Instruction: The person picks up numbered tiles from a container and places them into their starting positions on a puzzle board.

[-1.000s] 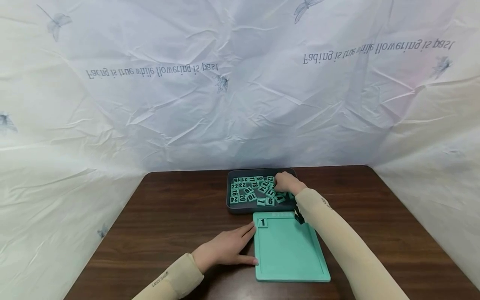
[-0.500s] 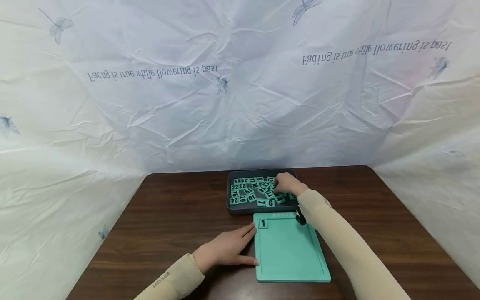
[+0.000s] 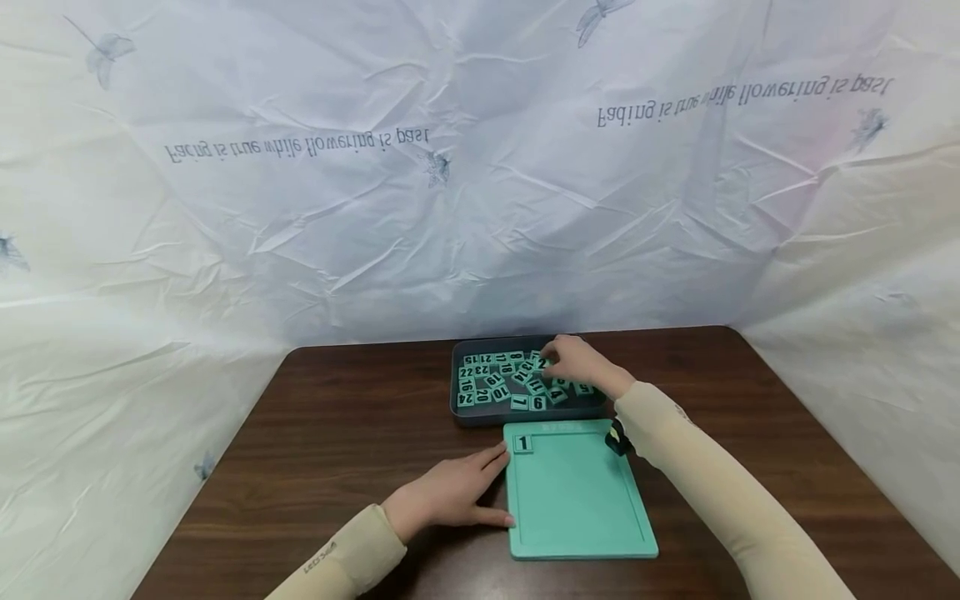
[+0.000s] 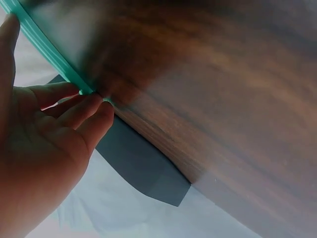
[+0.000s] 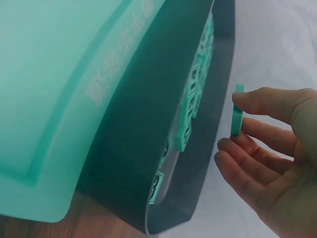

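My right hand [image 3: 583, 365] is raised over the dark tray [image 3: 491, 419] and pinches a green number tile [image 5: 237, 111] between thumb and fingers. In the head view that tile shows a 2. Loose number tiles [image 3: 498, 392] lie at mixed angles inside the tray. Just in front of the tray, a flat green board [image 3: 581, 500] lies on the table, with a tile marked 1 [image 3: 522, 444] in its upper left corner. My left hand [image 3: 453, 493] rests beside the board, its extended fingers and thumb touching the left edge [image 4: 62, 62].
The brown wooden table [image 3: 360, 400] carries the board and tray. Behind it hangs a white printed sheet [image 3: 480, 217], which also runs along both sides. A black wrist device [image 3: 618, 439] on the right sleeve overlaps the board's upper right corner in the head view.
My right hand has lifted a little from among the tiles and moved slightly right, with the 2 tile now showing in its fingers. The left hand keeps its place at the board's edge.
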The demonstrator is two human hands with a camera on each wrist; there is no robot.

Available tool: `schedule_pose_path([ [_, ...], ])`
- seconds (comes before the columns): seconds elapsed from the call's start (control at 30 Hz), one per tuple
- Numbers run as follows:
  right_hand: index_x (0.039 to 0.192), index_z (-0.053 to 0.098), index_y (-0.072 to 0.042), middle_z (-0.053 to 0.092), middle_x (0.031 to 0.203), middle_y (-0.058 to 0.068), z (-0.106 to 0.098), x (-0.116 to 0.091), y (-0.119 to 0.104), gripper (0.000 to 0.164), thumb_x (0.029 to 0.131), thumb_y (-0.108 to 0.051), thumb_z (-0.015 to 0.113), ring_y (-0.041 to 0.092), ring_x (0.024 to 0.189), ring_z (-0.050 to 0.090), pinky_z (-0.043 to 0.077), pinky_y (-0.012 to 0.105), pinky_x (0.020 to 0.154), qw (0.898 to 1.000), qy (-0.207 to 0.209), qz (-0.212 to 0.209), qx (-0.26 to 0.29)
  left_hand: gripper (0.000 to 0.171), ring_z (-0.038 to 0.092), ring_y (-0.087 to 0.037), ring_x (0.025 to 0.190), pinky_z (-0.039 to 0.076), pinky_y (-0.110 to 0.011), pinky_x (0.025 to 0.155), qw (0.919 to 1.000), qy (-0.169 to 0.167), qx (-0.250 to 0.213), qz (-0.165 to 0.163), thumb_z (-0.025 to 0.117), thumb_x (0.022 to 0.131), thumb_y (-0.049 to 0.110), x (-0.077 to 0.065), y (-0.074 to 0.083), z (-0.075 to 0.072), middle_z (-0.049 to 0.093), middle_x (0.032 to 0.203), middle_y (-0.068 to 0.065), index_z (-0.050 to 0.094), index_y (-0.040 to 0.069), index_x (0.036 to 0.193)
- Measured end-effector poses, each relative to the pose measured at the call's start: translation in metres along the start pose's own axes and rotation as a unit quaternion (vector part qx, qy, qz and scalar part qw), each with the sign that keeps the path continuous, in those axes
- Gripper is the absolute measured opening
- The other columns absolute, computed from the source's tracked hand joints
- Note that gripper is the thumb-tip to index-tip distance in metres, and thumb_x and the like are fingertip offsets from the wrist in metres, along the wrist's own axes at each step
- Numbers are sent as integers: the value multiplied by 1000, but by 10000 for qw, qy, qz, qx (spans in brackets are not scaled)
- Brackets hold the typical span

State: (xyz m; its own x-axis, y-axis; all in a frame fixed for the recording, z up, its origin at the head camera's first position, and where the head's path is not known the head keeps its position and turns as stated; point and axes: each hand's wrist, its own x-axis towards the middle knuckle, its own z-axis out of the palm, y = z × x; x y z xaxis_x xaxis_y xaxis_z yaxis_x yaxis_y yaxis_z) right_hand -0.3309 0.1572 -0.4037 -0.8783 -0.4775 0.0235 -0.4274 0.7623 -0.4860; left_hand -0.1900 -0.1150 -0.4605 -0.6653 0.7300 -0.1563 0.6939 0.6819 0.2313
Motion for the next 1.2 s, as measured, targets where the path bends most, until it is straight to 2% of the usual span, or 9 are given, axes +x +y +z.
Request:
schedule_pose_path([
  [0.17, 128, 66, 2, 61, 113, 14, 2, -19, -6, 37, 96, -14, 70, 30, 103, 62, 54, 45, 85, 9993, 97, -321, 164, 95, 40, -20, 143, 45, -39, 106, 10000, -16, 21, -49, 49, 92, 75, 3, -2, 0, 27, 164, -8, 31, 10, 159],
  [0.27, 128, 66, 1, 62, 113, 14, 5, -31, -9, 35, 96, -14, 70, 29, 101, 63, 54, 44, 83, 9981, 87, -535, 285, 96, 42, -20, 142, 45, -38, 106, 9999, -34, -15, -107, 50, 91, 75, 5, -3, 0, 28, 164, -8, 32, 10, 159],
  [0.47, 127, 68, -1, 63, 112, 10, 9, -49, -13, 36, 95, -17, 72, 24, 95, 62, 53, 37, 76, 9969, 103, -706, 327, 97, 43, -21, 141, 46, -38, 105, 9998, -22, -131, -158, 53, 91, 73, 5, -4, -6, 29, 163, -9, 29, 10, 160],
  [0.77, 125, 70, -2, 63, 110, 6, 27, -70, -8, 34, 95, -19, 72, 22, 91, 63, 53, 34, 75, 9920, -175, -1215, 291, 96, 41, -22, 142, 46, -39, 104, 9997, -44, -203, -125, 52, 91, 73, 3, -5, 0, 27, 164, -9, 29, 11, 160],
  [0.97, 122, 71, -4, 63, 111, 5, 40, -75, -4, 32, 93, -19, 74, 21, 93, 62, 52, 34, 75, 9934, -230, -1116, 100, 94, 38, -23, 144, 45, -39, 106, 9996, -6, -265, -8, 53, 93, 71, 6, -5, 0, 21, 166, -10, 29, 10, 160],
  [1.2, 119, 72, -4, 64, 110, 4, 51, -80, -9, 31, 93, -21, 75, 20, 95, 64, 54, 36, 77, 9915, -299, -1255, -193, 95, 39, -22, 144, 45, -39, 105, 9995, -41, -326, -41, 53, 91, 73, 8, -6, 1, 23, 166, -7, 29, 11, 160],
])
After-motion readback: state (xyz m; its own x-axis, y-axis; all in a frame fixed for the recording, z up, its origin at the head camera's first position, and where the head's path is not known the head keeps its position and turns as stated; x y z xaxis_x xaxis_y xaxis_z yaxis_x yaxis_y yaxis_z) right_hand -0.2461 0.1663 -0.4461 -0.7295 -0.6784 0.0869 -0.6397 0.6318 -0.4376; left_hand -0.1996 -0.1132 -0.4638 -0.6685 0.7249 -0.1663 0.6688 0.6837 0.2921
